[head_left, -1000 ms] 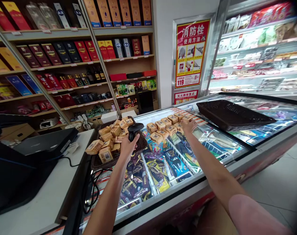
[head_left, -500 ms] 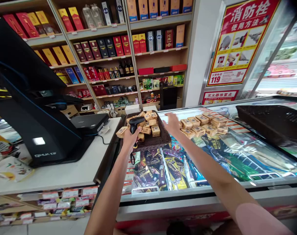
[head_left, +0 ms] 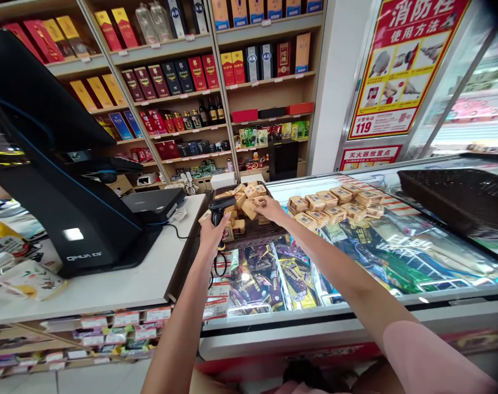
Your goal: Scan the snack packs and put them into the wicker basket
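Note:
My left hand (head_left: 211, 235) is wrapped round the grip of a black barcode scanner (head_left: 221, 204), held over the left side of a dark woven basket (head_left: 261, 234). Several small tan packages (head_left: 236, 191) lie in the basket. At the basket's right side, my right hand (head_left: 270, 209) pinches one packaged item (head_left: 249, 209), tan in colour, by its edge. Right of the basket, more packages of the same kind (head_left: 326, 198) sit in rows on the freezer's glass top (head_left: 282, 189).
A black checkout terminal (head_left: 97, 219) stands on the white counter (head_left: 158, 273) at left. Wrapped ice creams (head_left: 257, 284) show beneath the freezer glass. Another dark woven basket (head_left: 458, 202) rests at right. Shelves of boxed bottles (head_left: 171, 79) line the back wall.
My right hand has moved left from beside the package rows into the basket and taken hold of a package. My left hand, with the scanner, has shifted slightly left.

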Action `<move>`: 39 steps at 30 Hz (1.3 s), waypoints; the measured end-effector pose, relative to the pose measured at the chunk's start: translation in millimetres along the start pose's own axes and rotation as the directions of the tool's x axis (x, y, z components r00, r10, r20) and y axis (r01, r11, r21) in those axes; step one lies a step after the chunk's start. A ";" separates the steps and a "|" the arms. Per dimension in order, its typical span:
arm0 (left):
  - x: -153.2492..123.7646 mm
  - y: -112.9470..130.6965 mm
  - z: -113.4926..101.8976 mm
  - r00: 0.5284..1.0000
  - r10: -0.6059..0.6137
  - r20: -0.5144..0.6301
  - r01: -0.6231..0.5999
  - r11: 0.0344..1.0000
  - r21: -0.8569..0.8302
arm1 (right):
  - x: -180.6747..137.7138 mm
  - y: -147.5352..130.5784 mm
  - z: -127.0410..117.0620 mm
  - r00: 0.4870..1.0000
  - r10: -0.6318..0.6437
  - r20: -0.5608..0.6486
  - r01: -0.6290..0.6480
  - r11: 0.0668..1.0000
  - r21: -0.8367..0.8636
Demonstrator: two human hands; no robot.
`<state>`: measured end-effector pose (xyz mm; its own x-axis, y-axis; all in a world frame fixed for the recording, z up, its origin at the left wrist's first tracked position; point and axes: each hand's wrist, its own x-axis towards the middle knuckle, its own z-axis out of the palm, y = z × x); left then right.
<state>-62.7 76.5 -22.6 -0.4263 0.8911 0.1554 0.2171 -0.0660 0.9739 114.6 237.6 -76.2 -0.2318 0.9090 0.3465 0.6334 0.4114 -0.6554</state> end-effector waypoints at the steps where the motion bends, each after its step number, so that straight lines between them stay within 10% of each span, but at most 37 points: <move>1: 0.4 1.6 6.4 1.000 0.004 0.017 -0.004 1.000 -0.004 | -2.3 5.4 -9.4 1.000 0.020 -0.023 -0.020 1.000 0.016; 9: -3.2 13.8 69.9 0.983 0.037 0.181 -0.037 0.999 -0.006 | -46.6 47.3 -71.5 0.949 0.024 -0.315 0.057 0.967 0.247; 14: -6.7 16.5 92.3 0.970 0.031 0.241 -0.032 0.999 -0.002 | -58.8 77.2 -85.1 0.921 0.367 -0.126 -0.051 0.437 0.898; 21: -9.2 20.2 104.2 0.957 0.018 0.290 -0.024 1.000 0.015 | -62.8 95.5 -95.4 0.912 0.371 0.172 -0.114 -0.174 0.978; 27: -10.5 19.8 109.5 0.952 0.024 0.306 -0.027 1.000 0.007 | -62.2 95.6 -113.6 0.832 0.438 0.340 -0.163 -0.393 0.905; 31: -12.0 19.6 111.7 0.951 0.029 0.307 -0.028 1.000 -0.007 | -68.5 95.0 -111.6 0.903 0.373 0.211 -0.174 -0.129 0.976; 34: -13.6 20.3 113.7 0.950 0.040 0.311 -0.038 0.999 -0.011 | -73.5 98.2 -98.7 0.909 0.405 -0.097 -0.042 0.321 0.946; 37: -15.6 20.8 118.5 0.945 0.061 0.323 -0.061 0.998 -0.010 | -73.9 107.1 -87.2 0.846 0.283 -0.452 0.045 0.807 0.589; 39: -17.7 20.6 124.5 0.937 0.075 0.340 -0.079 0.997 -0.001 | -72.1 114.3 -82.6 0.826 0.150 -0.543 0.053 0.939 0.341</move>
<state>58.6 115.2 -25.9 -0.0848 0.9831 0.1620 0.2497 -0.1365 0.9587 264.7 213.5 -120.7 0.3050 0.7758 0.5524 0.3308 0.4576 -0.8253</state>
